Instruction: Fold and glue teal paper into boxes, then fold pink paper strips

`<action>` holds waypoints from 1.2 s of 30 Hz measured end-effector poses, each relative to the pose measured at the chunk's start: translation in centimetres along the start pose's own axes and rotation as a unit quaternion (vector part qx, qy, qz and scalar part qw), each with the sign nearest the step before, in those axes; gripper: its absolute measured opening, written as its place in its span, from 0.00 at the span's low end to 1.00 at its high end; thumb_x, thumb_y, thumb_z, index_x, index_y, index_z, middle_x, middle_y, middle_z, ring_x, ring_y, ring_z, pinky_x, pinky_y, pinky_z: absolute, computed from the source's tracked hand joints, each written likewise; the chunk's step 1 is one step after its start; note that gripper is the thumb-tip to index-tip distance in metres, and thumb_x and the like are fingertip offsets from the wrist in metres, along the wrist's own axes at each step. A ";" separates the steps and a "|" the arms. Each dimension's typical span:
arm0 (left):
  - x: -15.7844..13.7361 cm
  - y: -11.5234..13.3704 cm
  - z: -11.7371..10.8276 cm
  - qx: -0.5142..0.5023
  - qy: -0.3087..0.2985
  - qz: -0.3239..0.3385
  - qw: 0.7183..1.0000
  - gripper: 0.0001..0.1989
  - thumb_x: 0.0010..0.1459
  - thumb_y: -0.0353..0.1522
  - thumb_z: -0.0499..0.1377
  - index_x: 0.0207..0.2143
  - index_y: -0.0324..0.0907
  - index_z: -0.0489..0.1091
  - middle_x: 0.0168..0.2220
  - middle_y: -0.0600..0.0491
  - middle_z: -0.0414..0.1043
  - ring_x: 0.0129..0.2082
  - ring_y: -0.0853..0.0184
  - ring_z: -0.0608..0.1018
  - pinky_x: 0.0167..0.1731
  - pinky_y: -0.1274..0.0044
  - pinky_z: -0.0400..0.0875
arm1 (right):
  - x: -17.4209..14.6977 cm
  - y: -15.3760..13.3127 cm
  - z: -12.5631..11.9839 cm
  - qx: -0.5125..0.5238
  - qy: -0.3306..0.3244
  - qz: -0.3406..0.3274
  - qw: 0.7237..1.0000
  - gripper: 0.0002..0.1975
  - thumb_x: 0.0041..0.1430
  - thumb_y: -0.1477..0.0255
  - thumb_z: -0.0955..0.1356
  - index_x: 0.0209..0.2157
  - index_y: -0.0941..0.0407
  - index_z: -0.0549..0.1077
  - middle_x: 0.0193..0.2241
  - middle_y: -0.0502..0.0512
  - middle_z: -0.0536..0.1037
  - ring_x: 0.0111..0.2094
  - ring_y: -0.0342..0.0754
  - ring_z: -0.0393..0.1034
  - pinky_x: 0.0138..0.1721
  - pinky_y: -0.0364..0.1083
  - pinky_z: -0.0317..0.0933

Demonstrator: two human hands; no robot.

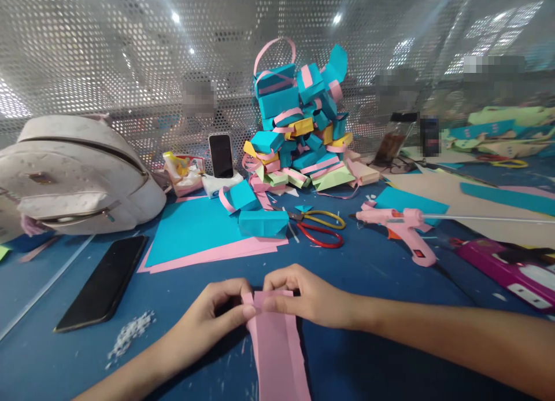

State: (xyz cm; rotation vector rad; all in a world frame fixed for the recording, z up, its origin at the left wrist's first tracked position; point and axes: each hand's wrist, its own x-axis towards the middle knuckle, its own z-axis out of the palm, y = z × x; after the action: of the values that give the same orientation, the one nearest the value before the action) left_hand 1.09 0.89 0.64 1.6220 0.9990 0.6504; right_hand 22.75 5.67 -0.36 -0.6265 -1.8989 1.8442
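A long pink paper strip (281, 354) with creased edges runs from the near edge of the view up to both hands. My left hand (223, 308) pinches its far left corner between thumb and fingers. My right hand (306, 300) grips the far end, thumb on top and fingers curled behind. Beyond the hands lie scissors (318, 224) with one yellow and one red handle. A blue folded paper box (263, 223) sits on a blue sheet (191, 233) with pink sheets under it. To the right rests a pink glue gun (401, 224) with a long glue stick in its back.
A tall pile of blue, pink and yellow paper boxes (303, 129) stands against the perforated metal panel (130, 54). A white backpack (82, 175) and a black phone (104, 285) are at left. Far right are a purple power strip (507, 271) and a dark-lidded jar (395, 138).
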 end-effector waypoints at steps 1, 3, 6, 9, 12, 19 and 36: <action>0.0 0.1 0.0 0.004 -0.007 -0.006 1.000 0.15 0.63 0.42 0.56 0.29 0.40 0.64 0.29 0.57 0.61 0.32 0.69 0.64 0.33 0.78 0.59 | 0.0 0.0 0.0 0.002 0.004 0.000 1.000 0.19 0.57 0.58 0.72 0.28 0.60 0.70 0.20 0.43 0.59 0.22 0.37 0.49 0.22 0.40 0.43; -0.1 0.1 0.0 0.013 -0.019 -0.016 1.000 0.15 0.63 0.42 0.56 0.30 0.40 0.65 0.30 0.57 0.61 0.33 0.68 0.64 0.34 0.78 0.60 | -0.1 0.1 0.0 0.007 0.003 -0.001 1.000 0.19 0.58 0.58 0.71 0.28 0.59 0.69 0.20 0.42 0.58 0.21 0.37 0.48 0.22 0.40 0.42; -0.2 0.0 -0.1 0.028 -0.008 -0.010 1.000 0.16 0.64 0.42 0.56 0.29 0.41 0.63 0.29 0.58 0.58 0.32 0.69 0.63 0.33 0.78 0.59 | -0.2 0.1 0.0 0.013 -0.002 -0.002 1.000 0.19 0.58 0.58 0.71 0.28 0.59 0.69 0.20 0.42 0.58 0.21 0.37 0.48 0.22 0.40 0.42; -0.2 -0.1 0.0 0.028 -0.004 0.000 1.000 0.17 0.64 0.42 0.56 0.27 0.41 0.61 0.28 0.58 0.57 0.31 0.69 0.62 0.32 0.78 0.57 | -0.1 0.2 0.0 0.017 -0.002 -0.008 1.000 0.18 0.57 0.58 0.72 0.27 0.59 0.69 0.20 0.42 0.58 0.22 0.37 0.48 0.22 0.40 0.43; -0.2 -0.1 0.0 0.012 -0.010 0.006 1.000 0.17 0.64 0.42 0.55 0.27 0.41 0.62 0.28 0.58 0.59 0.30 0.70 0.63 0.31 0.78 0.57 | 0.0 0.2 0.0 0.023 -0.001 -0.012 1.000 0.18 0.57 0.58 0.72 0.28 0.60 0.69 0.21 0.44 0.61 0.22 0.38 0.51 0.23 0.40 0.45; -0.2 -0.3 -0.1 -0.002 0.009 0.005 1.000 0.17 0.64 0.42 0.56 0.27 0.40 0.63 0.27 0.58 0.59 0.29 0.70 0.63 0.30 0.78 0.56 | 0.0 0.6 -0.2 -0.002 0.022 -0.018 1.000 0.18 0.58 0.58 0.71 0.27 0.59 0.68 0.21 0.44 0.60 0.24 0.39 0.51 0.25 0.41 0.45; -0.2 -0.2 -0.3 -0.022 -0.019 -0.032 0.999 0.15 0.62 0.43 0.59 0.35 0.40 0.74 0.34 0.52 0.72 0.37 0.65 0.72 0.38 0.76 0.66 | -0.1 0.9 -0.4 0.029 -0.001 0.014 0.999 0.19 0.53 0.59 0.74 0.28 0.60 0.68 0.24 0.45 0.64 0.26 0.39 0.58 0.27 0.39 0.52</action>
State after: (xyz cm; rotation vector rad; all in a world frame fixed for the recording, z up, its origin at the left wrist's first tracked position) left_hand 0.68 0.94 0.59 1.5531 0.9979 0.5919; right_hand 23.09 5.95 -1.20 -0.6342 -1.8390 1.9103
